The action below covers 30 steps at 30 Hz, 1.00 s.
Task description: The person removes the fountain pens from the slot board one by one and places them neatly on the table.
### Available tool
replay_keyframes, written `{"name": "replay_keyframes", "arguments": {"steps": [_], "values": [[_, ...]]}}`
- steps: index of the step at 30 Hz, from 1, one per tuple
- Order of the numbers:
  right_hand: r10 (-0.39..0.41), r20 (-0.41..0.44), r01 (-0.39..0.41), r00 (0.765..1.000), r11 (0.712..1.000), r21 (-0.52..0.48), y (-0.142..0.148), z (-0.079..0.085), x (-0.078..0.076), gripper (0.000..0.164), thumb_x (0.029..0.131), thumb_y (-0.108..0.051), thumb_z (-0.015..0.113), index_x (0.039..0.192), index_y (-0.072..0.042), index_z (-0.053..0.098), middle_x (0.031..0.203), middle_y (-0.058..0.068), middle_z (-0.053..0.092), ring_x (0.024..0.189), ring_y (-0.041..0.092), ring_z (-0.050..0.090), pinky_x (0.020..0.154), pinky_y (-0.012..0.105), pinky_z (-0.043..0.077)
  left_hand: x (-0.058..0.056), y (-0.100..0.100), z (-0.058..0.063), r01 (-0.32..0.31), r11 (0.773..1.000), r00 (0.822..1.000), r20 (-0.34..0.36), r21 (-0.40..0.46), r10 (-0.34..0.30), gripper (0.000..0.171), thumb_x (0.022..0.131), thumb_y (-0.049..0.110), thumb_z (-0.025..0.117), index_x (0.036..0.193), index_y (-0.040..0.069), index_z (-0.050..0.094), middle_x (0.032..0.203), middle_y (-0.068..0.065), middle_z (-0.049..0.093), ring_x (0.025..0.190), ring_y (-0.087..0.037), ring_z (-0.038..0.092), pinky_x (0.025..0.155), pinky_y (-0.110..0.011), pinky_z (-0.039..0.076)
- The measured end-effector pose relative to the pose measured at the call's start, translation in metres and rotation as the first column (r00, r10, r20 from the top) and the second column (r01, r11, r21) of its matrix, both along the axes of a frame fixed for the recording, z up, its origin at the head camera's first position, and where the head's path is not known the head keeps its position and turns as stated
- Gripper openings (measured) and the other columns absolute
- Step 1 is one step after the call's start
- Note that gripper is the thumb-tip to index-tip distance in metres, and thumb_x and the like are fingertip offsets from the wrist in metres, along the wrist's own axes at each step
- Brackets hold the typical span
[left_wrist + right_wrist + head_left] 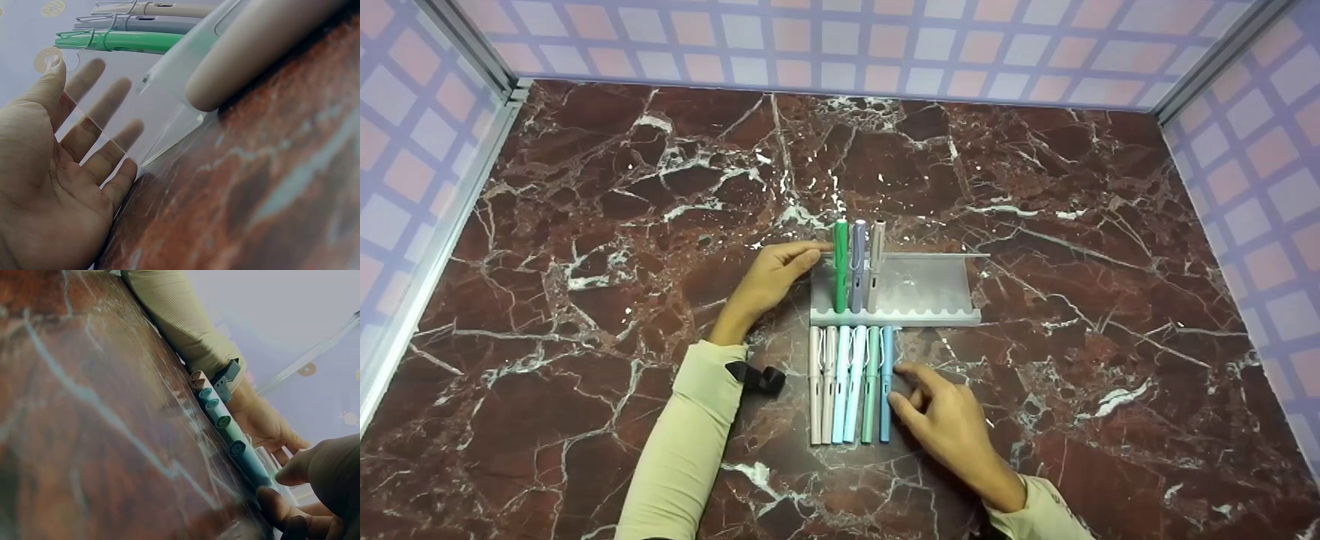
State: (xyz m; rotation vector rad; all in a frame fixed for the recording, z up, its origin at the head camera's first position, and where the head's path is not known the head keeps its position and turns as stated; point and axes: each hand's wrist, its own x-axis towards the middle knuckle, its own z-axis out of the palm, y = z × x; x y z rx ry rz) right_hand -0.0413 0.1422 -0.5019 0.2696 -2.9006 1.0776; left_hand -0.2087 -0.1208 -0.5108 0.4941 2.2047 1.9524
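A clear pen stand [926, 281] with a notched front lip holds a green pen [841, 266], a grey-purple pen [858, 262] and a beige pen [876, 262] leaning in its left part. My left hand [780, 274] holds the stand's left edge; in the left wrist view the thumb is at the edge and the fingers show through the panel. Before the stand lies a row of capped pens. At its right end is a blue pen [886, 382], with my right hand's [949, 416] thumb and forefinger on it; the hand itself partly hides this contact in the right wrist view.
Left of the blue pen lie a muted green pen [871, 382], two pale cyan pens [854, 382] and two beige pens [814, 390], side by side. All stand on a dark red marbled table [1072, 225]. Checked panels [847, 45] enclose the back and sides.
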Motion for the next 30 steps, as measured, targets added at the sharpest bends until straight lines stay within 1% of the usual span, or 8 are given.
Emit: {"name": "replay_keyframes", "arguments": {"steps": [3, 8, 10, 12, 16, 20, 25, 30], "values": [[0.004, -0.05, -0.007, 0.999, 0.997, -0.071, 0.003, -0.004, -0.003, 0.027, 0.086, -0.015, 0.079, 0.111, -0.011, 0.071, 0.065, -0.013, 0.062, 0.049, -0.003, 0.045, 0.045, 0.018, 0.042, 0.0, 0.0, 0.0, -0.001, 1.0, 1.0, 0.003, 0.004, 0.001, 0.029, 0.104, 0.014, 0.054, 0.125, -0.002, 0.066, 0.131, -0.017, 0.066, 0.123, -0.029, 0.061, 0.108, -0.035, 0.047], [-0.009, -0.215, -0.042, 0.977, 0.971, -0.235, 0.007, -0.014, -0.019, 0.018, 0.085, -0.001, 0.076, 0.102, -0.006, 0.071, 0.073, -0.002, 0.069, 0.052, 0.002, 0.05, 0.044, 0.015, 0.043, 0.0, 0.0, -0.001, -0.007, 1.0, 1.0, -0.001, 0.005, 0.007, 0.028, 0.104, 0.013, 0.054, 0.124, -0.002, 0.066, 0.124, -0.019, 0.069, 0.101, -0.026, 0.063, 0.088, -0.026, 0.051], [-0.015, -0.284, -0.068, 0.959, 0.957, -0.282, 0.007, -0.017, -0.027, 0.019, 0.083, 0.003, 0.076, 0.099, -0.005, 0.072, 0.076, 0.001, 0.072, 0.053, 0.005, 0.053, 0.046, 0.015, 0.044, 0.0, 0.0, -0.001, -0.006, 1.0, 1.0, -0.008, -0.003, 0.006, 0.028, 0.104, 0.013, 0.054, 0.124, -0.002, 0.066, 0.124, -0.019, 0.069, 0.1, -0.026, 0.063, 0.088, -0.026, 0.051], [-0.017, -0.337, -0.094, 0.942, 0.946, -0.311, 0.005, -0.015, -0.033, 0.019, 0.08, 0.009, 0.075, 0.096, -0.002, 0.072, 0.075, 0.004, 0.072, 0.051, 0.009, 0.053, 0.045, 0.017, 0.044, 0.0, 0.0, -0.002, -0.002, 1.0, 1.0, -0.009, 0.003, 0.002, 0.028, 0.104, 0.013, 0.054, 0.124, -0.002, 0.066, 0.127, -0.018, 0.068, 0.112, -0.027, 0.064, 0.099, -0.03, 0.051], [-0.013, -0.42, -0.137, 0.907, 0.936, -0.323, 0.002, -0.012, -0.045, 0.017, 0.08, 0.01, 0.075, 0.093, 0.0, 0.072, 0.074, 0.007, 0.072, 0.052, 0.012, 0.054, 0.045, 0.023, 0.046, 0.001, 0.0, -0.003, -0.002, 1.0, 1.0, 0.001, 0.004, 0.002, 0.03, 0.104, 0.016, 0.054, 0.125, -0.001, 0.066, 0.131, -0.016, 0.066, 0.124, -0.029, 0.06, 0.11, -0.039, 0.045], [-0.015, -0.495, -0.168, 0.869, 0.931, -0.322, 0.003, -0.021, -0.061, 0.013, 0.081, 0.003, 0.073, 0.093, -0.003, 0.073, 0.074, 0.005, 0.072, 0.053, 0.012, 0.056, 0.047, 0.022, 0.048, 0.002, -0.001, -0.004, -0.004, 1.0, 1.0, 0.016, -0.006, 0.004, 0.031, 0.104, 0.019, 0.054, 0.126, 0.001, 0.066, 0.133, -0.015, 0.065, 0.126, -0.029, 0.059, 0.112, -0.04, 0.044], [-0.041, -0.572, -0.17, 0.819, 0.935, -0.312, 0.0, -0.019, -0.077, 0.013, 0.08, 0.003, 0.069, 0.092, -0.001, 0.072, 0.067, 0.007, 0.069, 0.048, 0.014, 0.053, 0.041, 0.024, 0.043, 0.002, -0.001, -0.003, -0.009, 1.0, 1.0, 0.028, -0.009, 0.009, 0.031, 0.104, 0.02, 0.055, 0.125, 0.001, 0.067, 0.132, -0.014, 0.066, 0.125, -0.028, 0.06, 0.111, -0.039, 0.045], [-0.038, -0.618, -0.166, 0.785, 0.949, -0.269, -0.004, -0.017, -0.087, 0.013, 0.081, 0.001, 0.068, 0.093, -0.002, 0.073, 0.068, 0.006, 0.069, 0.044, 0.014, 0.048, 0.04, 0.023, 0.038, 0.001, 0.0, -0.001, -0.003, 1.0, 1.0, 0.025, 0.0, 0.003, 0.03, 0.104, 0.019, 0.055, 0.125, 0.0, 0.066, 0.132, -0.015, 0.066, 0.124, -0.029, 0.06, 0.11, -0.038, 0.045]]}}
